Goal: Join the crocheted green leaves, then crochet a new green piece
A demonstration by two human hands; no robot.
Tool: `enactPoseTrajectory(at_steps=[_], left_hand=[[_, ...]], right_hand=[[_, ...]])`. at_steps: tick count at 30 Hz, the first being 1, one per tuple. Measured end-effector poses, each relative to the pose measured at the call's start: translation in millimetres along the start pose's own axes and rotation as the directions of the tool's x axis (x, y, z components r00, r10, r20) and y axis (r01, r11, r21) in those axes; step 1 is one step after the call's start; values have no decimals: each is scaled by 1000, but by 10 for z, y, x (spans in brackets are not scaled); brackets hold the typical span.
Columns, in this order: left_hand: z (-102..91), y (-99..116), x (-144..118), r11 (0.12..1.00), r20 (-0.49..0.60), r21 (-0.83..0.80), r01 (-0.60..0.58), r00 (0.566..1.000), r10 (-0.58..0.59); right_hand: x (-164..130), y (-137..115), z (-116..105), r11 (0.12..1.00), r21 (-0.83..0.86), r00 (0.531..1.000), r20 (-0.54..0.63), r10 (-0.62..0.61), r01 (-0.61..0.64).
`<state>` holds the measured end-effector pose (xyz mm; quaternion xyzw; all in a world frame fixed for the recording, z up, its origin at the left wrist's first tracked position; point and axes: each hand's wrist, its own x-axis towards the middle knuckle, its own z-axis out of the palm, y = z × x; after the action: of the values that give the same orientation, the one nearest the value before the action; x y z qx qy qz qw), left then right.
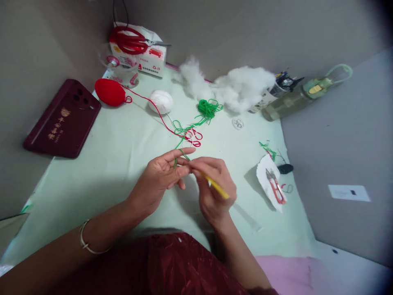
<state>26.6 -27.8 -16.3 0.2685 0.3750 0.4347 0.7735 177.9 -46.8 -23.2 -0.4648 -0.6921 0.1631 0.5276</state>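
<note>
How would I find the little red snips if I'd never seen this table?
Start at the pale green table and go to its right edge, right of the hands. There a white paper scrap holds the red snips, far smaller than the big red scissors on the box.

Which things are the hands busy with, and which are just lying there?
In use: left hand, right hand, green yarn, yellow crochet hook.
Lying about: red scissors, phone, stuffing, bottle, thread snips.

My yellow crochet hook (217, 187) slants down-right; thin green yarn (183, 152) loops over my left fingers (176, 157), trailing to a tangled heap.
</note>
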Motion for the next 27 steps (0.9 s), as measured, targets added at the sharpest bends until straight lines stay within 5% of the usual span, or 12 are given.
enactPoseTrajectory(at_steps=[2, 5, 9, 14, 20, 24, 27], left_hand=[[-8, 7, 11, 995, 22, -70, 75, 997, -73], [-18, 35, 25, 976, 30, -156, 151, 988, -148], [-13, 48, 31, 996, -39, -74, 44, 998, -47], [3, 38, 11, 993, -2, 113, -37, 999, 37], [-29, 54, -10, 985, -8, 170, -30, 999, 32], [-30, 36, -6, 983, -17, 169, -68, 997, 72], [-28, 26, -3, 973, -42, 204, -110, 992, 121]], right_hand=[[-12, 7, -22, 991, -106, 996, 6, -87, 87], [39, 27, -63, 997, 61, 997, -65, 45, -41], [119, 34, -69, 869, 419, 957, -3, 290, -262], [113, 28, -47, 846, 426, 943, 64, 325, -320], [111, 45, -88, 719, 581, 911, 103, 398, -380], [88, 1, -106, 834, 463, 947, 43, 317, -300], [59, -19, -126, 959, 243, 989, 21, 143, -144]])
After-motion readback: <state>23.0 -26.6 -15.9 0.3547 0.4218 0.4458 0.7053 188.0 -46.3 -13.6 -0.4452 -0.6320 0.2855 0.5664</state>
